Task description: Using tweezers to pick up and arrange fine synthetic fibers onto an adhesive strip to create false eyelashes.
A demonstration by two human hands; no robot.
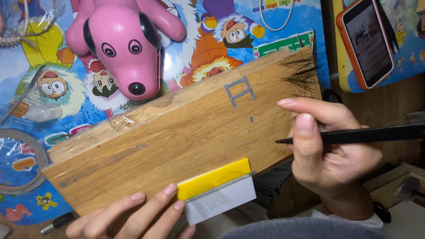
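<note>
**Two hands at a wooden board: black tool and hair strip**

Right hand: closed around a thin black tool, held pen-fashion between thumb and forefinger. The shaft runs off to the right edge of view. Its pointed tip lies at the board's right end, on or just above the wood; contact cannot be judged.

Left hand: at the bottom, below the near edge of the board. Fingers extended, not curled round anything. Two fingertips rest against the left end of a small strip, yellow above and white below. Fine dark hairs are laid across the white part. The strip sits at the board's near edge, overhanging it toward the person.

Board: long, plain wood, lying at a slant from lower left to upper right. A grey tape mark is stuck near the right end. A tuft of loose black hair lies at the top right corner.

Surroundings: pink toy dog behind the board, its nose just above the far edge. Cartoon-printed mat under everything. Phone in an orange case at upper right, well apart from the hands. Roll of clear tape at far left.
</note>
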